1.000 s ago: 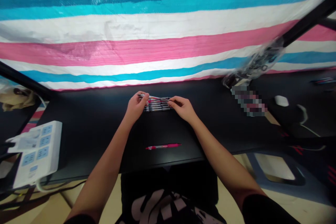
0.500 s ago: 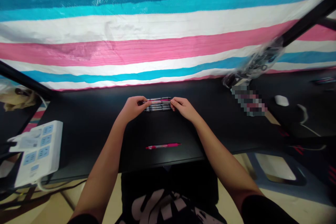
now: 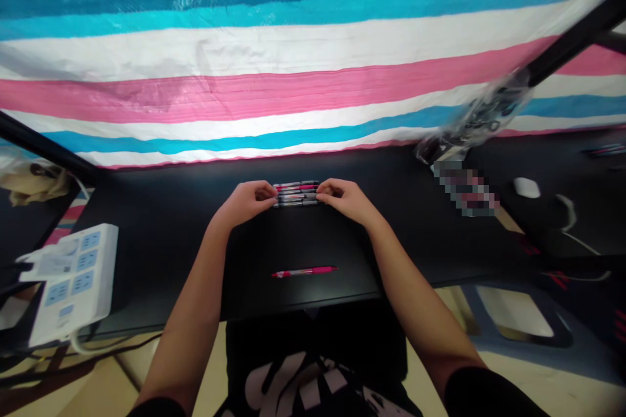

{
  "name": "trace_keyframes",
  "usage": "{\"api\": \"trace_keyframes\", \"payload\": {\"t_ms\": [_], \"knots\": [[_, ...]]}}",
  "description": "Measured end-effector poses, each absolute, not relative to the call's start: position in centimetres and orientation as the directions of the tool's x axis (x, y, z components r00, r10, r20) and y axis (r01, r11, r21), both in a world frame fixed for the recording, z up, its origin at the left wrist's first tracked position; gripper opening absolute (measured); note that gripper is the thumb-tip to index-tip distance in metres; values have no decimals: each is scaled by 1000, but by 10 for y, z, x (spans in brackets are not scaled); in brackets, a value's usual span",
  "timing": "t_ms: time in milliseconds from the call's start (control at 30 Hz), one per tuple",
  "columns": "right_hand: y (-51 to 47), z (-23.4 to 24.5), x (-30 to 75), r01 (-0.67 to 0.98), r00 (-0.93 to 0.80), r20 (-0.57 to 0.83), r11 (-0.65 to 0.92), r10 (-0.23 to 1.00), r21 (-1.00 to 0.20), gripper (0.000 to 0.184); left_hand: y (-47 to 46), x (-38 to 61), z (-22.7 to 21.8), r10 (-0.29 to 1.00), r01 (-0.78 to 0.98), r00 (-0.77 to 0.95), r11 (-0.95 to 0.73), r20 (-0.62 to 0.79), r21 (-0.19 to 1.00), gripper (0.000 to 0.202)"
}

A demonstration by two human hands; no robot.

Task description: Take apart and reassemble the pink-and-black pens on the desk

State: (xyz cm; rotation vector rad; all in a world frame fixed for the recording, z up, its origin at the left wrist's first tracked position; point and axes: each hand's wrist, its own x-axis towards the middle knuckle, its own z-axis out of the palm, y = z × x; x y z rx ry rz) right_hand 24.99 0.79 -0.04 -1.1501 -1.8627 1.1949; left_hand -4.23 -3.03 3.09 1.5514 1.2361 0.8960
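While both sets of fingers curl inward, the left hand (image 3: 243,201) and right hand (image 3: 348,199) press on opposite ends of the row of pens (image 3: 296,193), hemming it between them.

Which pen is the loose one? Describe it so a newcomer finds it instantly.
Start at the black desk below the striped sheet. Both hands press the ends of a row of pens at mid-desk. The loose pink pen lies alone nearer the desk's front edge, crosswise, touched by neither hand.
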Motion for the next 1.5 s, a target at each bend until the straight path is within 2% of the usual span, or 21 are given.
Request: {"api": "trace_keyframes", "payload": {"t_ms": [167, 300, 400, 500, 1067, 1167, 1267, 1367, 1433, 1500], "knots": [[7, -3, 251, 404, -496, -7, 223, 868, -887, 19, -28, -50, 23, 951, 386, 293, -21, -102, 922, 8], [6, -3, 249, 464, -531, 53, 342, 846, -817, 14, -28, -50, 26, 940, 590, 280, -8, -196, 807, 11], [6, -4, 247, 492, -543, 5, 324, 840, -808, 10, -29, -46, 31, 930, 707, 264, -5, -257, 707, 13], [7, -5, 245, 517, -540, -33, 301, 841, -802, 10, -30, -43, 32, 933, 750, 255, -26, -253, 661, 11], [8, -12, 244, 533, -556, -13, 344, 831, -773, 11, -30, -40, 30, 947, 767, 260, -86, -186, 636, 12], [7, -8, 244, 543, -543, -32, 322, 839, -776, 16, -30, -40, 31, 950, 733, 274, -106, -148, 672, 13], [5, -4, 243, 548, -527, -27, 315, 850, -775, 22, -33, -34, 35, 937, 606, 327, -105, -127, 788, 20], [5, 0, 243, 555, -494, 17, 330, 869, -763, 32, -43, -17, 40, 874, 488, 452, -76, -177, 870, 30], [6, 1, 243, 563, -465, 43, 333, 884, -757, 38, -51, 1, 42, 794, 495, 566, -111, -223, 862, 34], [7, 3, 243, 567, -441, 53, 324, 896, -758, 40, -61, 20, 42, 716, 555, 651, -221, -253, 802, 38]]}}
